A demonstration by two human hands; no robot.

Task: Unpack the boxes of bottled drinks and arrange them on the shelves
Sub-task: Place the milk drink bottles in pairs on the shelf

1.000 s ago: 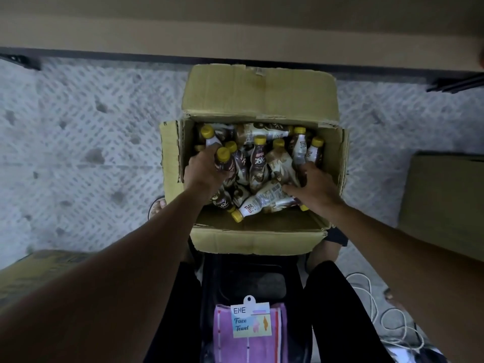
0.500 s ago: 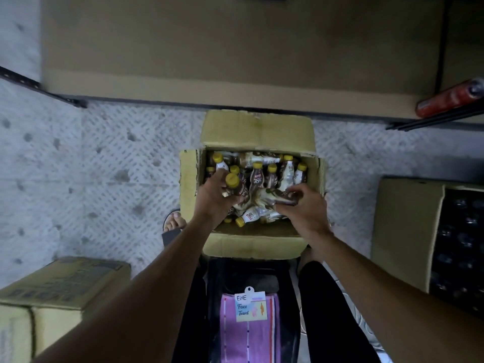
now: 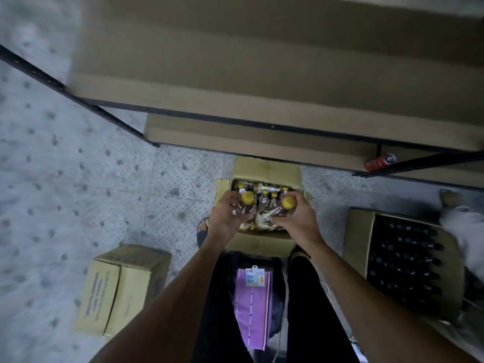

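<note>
fingers [image 3: 293,199] of both hands curl around yellow-capped bottles [image 3: 275,209].

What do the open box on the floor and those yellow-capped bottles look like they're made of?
Open box: likely cardboard, matt tan, with folded, creased flaps. Yellow-capped bottles: probably plastic, judging by the moulded shape and shiny printed wrap; caps look like smooth plastic. Blur leaves this uncertain.

Both bare arms reach from the bottom edge up to the centre of the frame, hands side by side. The left hand [image 3: 226,217] curls its fingers round a bottle [image 3: 248,204]. The right hand [image 3: 300,220] grips a second bottle [image 3: 284,206].
</note>
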